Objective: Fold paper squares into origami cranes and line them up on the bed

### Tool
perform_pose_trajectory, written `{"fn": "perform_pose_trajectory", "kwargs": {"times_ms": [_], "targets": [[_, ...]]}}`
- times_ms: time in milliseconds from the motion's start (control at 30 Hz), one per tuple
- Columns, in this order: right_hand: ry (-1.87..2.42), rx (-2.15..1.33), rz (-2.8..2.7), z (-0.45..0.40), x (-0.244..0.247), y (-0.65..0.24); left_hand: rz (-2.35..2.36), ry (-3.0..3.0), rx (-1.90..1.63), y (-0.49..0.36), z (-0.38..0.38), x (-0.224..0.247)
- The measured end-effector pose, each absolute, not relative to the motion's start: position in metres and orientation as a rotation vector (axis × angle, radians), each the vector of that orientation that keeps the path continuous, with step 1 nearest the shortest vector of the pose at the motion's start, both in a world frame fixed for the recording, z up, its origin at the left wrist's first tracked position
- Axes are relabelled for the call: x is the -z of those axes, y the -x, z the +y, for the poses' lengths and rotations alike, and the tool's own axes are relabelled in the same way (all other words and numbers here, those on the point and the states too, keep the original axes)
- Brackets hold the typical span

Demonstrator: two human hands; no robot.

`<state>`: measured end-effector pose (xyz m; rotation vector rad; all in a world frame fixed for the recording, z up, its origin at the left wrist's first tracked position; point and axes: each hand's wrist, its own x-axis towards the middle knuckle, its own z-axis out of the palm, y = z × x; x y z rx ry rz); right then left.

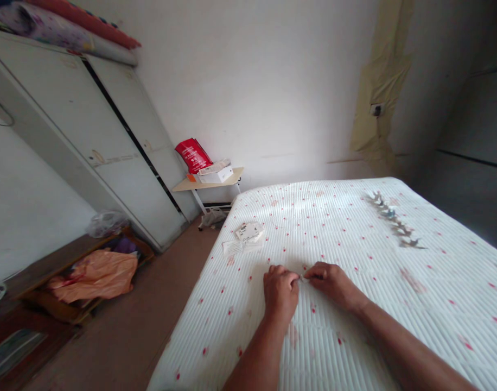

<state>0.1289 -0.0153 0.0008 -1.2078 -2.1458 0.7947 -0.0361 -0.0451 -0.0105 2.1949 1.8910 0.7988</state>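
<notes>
Both hands are low over a bed (313,217) with a white ribbed cover dotted in red. My left hand (280,285) is closed, thumb and forefinger pinched on a tiny pale piece (301,277). From the right, my right hand (327,277) is closed in a pinch at the same piece, its fingertips close to the left ones. The piece looks like folded paper but is too small to make out well. Left of the hands lie printed papers (249,232). Several small folded figures (400,226) stand in a slanting row at the right.
A small table (228,181) beyond the bed's far left corner holds a white box (216,174) and a red bag (193,156). A tall cabinet (122,146) and a low wooden unit with an orange bag (102,276) stand left. A socket (377,109) is on the wall.
</notes>
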Motion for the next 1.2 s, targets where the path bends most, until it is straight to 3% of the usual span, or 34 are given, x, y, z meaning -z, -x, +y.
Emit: {"fn": "perform_pose_trajectory", "kwargs": {"times_ms": [733, 900, 1200], "targets": [[1.334, -0.961, -1.854, -0.002, 0.004, -0.15, 1.838, -2.158, -0.883, 0.037, -0.048, 0.006], [1.125, -0.895, -2.043, -0.007, 0.005, -0.141, 1.851, -2.188, -0.824, 0.035, -0.046, 0.008], [1.266, -0.64, -2.172, -0.013, 0.002, -0.134, 1.881, -2.22, -0.764, 0.032, -0.045, 0.007]]}}
